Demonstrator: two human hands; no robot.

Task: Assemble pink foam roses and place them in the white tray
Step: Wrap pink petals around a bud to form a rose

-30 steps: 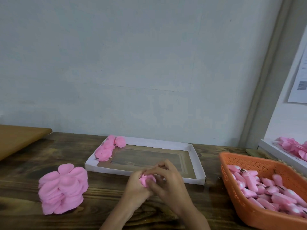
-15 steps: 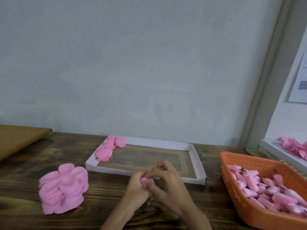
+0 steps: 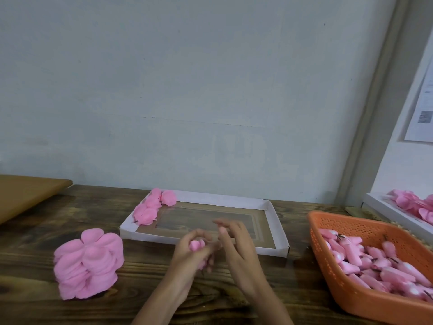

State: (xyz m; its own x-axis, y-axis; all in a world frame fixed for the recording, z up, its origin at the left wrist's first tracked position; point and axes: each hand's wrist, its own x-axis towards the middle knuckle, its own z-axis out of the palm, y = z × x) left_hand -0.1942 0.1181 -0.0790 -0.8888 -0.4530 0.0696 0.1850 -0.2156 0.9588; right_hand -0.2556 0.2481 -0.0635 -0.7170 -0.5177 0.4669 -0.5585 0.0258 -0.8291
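We find the rose [image 3: 197, 245] at lower centre of the frame, gripped in the left hand [image 3: 191, 250]. Its fingers curl round the rose above the worktop [image 3: 35, 235], just in front of the near wall of the tray [image 3: 222, 199].

The right hand [image 3: 236, 245] sits just to the right of the rose. Its fingers are loosely extended and grip nothing (the tips are blurred).

We note the following around the hands:
- Finished roses [image 3: 150, 208] lie in the tray's upper left corner.
- A petal stack [image 3: 87, 262] stands on the worktop at lower left, well apart from the hands.
- An orange basket [image 3: 365, 303] at lower right holds pink buds [image 3: 365, 263].
- A second tray [image 3: 384, 208] at the right edge carries more roses [image 3: 412, 202].
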